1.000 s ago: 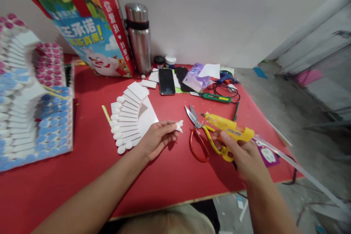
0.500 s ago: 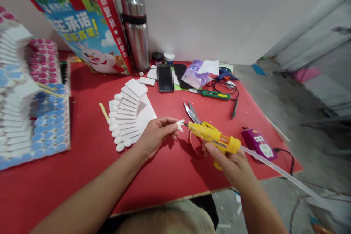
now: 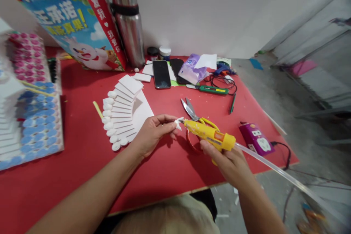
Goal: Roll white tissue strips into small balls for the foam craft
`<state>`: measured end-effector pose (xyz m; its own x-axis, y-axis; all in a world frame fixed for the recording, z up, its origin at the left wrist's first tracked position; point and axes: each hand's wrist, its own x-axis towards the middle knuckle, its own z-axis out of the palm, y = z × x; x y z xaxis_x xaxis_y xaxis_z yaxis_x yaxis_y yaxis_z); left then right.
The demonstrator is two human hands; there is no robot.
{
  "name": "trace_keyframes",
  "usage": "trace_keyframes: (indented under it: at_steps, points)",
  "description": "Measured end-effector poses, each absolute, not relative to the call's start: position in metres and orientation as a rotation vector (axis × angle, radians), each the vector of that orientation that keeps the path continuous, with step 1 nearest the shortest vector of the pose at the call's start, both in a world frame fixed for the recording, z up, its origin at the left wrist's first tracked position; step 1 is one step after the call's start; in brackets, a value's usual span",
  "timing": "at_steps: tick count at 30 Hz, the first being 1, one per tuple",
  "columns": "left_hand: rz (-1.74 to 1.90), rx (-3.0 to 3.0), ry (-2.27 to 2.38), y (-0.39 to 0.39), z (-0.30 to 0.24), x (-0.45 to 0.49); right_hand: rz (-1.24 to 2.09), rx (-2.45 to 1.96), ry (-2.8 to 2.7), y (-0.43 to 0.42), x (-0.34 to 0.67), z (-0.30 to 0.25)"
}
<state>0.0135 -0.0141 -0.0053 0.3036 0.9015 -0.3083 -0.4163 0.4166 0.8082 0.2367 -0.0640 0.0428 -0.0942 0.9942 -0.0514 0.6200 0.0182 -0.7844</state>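
Observation:
My left hand [image 3: 153,133] pinches a small white foam piece [image 3: 178,123] above the red table [image 3: 82,153]. My right hand [image 3: 229,161] grips a yellow glue gun [image 3: 210,136], whose nozzle touches the white piece. A clear glue stick [image 3: 274,170] sticks out behind the gun to the right. Just left of my left hand lies a white fan of foam strips [image 3: 123,115] tipped with oval beads. Red and yellow handled scissors [image 3: 192,111] lie under the gun.
A blue, pink and white foam model [image 3: 27,117] stands at the left. At the back are a printed bag [image 3: 68,22], a steel flask [image 3: 128,25], two small jars [image 3: 159,53], two phones [image 3: 161,74], a purple pack [image 3: 192,71], cables and a green cutter [image 3: 212,89]. A purple socket block [image 3: 256,139] sits near the right edge.
My right hand has carried the glue gun leftward from over the scissors until its nozzle reached the white piece in my left hand. The view has shifted slightly.

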Motion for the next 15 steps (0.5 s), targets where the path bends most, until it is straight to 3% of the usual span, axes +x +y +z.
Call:
trace_keyframes:
  at_steps: [15]
  points:
    - [0.966, 0.600, 0.840, -0.0144, -0.0007, 0.0144, 0.851, -1.656, -1.822, -0.0648, 0.2369, 0.0474]
